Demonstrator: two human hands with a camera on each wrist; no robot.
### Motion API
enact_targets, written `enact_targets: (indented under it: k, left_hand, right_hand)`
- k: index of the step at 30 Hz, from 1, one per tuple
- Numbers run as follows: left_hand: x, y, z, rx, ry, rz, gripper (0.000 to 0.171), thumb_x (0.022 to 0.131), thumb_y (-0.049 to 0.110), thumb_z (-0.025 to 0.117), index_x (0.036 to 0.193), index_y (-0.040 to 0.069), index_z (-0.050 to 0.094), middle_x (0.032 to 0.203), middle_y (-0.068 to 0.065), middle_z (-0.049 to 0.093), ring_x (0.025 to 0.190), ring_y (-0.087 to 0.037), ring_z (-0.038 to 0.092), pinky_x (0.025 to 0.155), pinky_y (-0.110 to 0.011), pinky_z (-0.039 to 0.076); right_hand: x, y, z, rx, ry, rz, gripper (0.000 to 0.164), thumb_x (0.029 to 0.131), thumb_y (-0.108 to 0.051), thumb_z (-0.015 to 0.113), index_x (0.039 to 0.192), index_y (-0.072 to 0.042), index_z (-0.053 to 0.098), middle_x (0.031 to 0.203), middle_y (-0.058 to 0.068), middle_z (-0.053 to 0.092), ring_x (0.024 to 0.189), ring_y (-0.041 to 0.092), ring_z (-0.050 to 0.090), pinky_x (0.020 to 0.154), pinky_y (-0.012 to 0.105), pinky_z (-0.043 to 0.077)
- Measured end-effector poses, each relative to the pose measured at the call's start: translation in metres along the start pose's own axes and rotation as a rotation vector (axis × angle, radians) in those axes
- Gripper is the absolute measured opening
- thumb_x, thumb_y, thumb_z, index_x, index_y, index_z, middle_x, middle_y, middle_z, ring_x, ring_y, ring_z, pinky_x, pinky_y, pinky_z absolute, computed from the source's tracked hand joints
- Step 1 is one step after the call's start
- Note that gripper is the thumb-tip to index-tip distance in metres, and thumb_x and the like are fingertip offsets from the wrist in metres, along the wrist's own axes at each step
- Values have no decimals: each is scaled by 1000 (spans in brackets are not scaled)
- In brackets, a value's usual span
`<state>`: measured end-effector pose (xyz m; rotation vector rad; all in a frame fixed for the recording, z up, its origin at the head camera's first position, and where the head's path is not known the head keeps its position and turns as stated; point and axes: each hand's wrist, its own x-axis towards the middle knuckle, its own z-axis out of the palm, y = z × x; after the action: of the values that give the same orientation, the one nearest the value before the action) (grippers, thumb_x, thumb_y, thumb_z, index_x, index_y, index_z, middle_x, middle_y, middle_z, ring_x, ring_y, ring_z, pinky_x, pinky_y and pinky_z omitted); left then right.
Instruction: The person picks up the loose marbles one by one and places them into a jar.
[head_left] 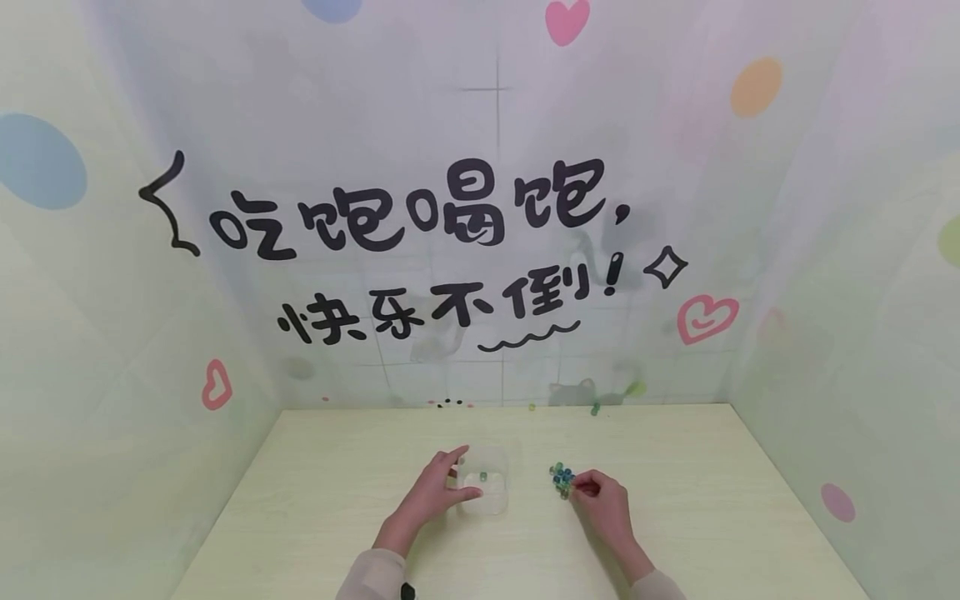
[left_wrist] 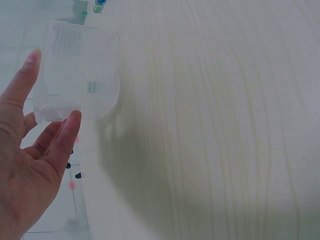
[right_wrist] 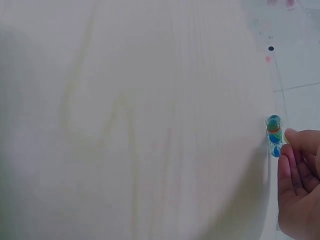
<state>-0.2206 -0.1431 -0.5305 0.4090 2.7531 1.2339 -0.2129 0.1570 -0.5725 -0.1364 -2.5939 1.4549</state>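
A clear plastic container point(head_left: 492, 502) stands on the table, with a greenish marble point(head_left: 483, 477) inside. My left hand point(head_left: 433, 493) holds it from the left, thumb at the near side and fingers at the far side. In the left wrist view the see-through container point(left_wrist: 75, 60) lies between thumb and fingers. To its right is a small heap of blue and green glass marbles point(head_left: 561, 477). At the heap's right edge is my right hand point(head_left: 606, 507), thumb and forefinger pinched together. The right wrist view shows a yellow-green marble point(right_wrist: 286, 139), mostly hidden, between those fingertips.
The pale wood-grain table point(head_left: 337, 483) ends at a printed curtain point(head_left: 420, 367) at the back, with more curtain on both sides. Small green round shapes point(head_left: 596, 409) show at the table's back edge.
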Motion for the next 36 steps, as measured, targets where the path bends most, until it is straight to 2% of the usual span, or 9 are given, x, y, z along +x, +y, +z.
enact_targets:
  k: [16, 28, 36]
  left_hand:
    - [0, -3, 0, -11, -2, -1, 81, 84, 30, 80, 150, 2, 41, 130, -21, 52, 114, -37, 59, 80, -35, 58]
    - [-2, 0, -1, -5, 0, 0, 80, 84, 28, 80, 149, 2, 41, 130, -22, 52, 113, -35, 59, 80, -35, 58]
    - [-2, 2, -1, -5, -8, 5, 80, 85, 29, 79, 150, 1, 40, 130, -22, 52, 114, -36, 58, 81, -37, 57]
  right_hand:
    - [0, -20, -1, 11, 16, -17, 8, 83, 2, 73, 90, -2, 72, 87, 9, 73, 77, 11, 62, 64, 14, 52]
    - [6, -28, 7, 94, -6, -58, 11, 82, 5, 73, 91, -1, 72, 88, 10, 74, 77, 11, 62, 65, 14, 53]
    - [6, -35, 10, 95, -4, -80, 10, 81, 4, 73, 89, -2, 72, 84, 9, 72, 74, 9, 61, 62, 15, 53]
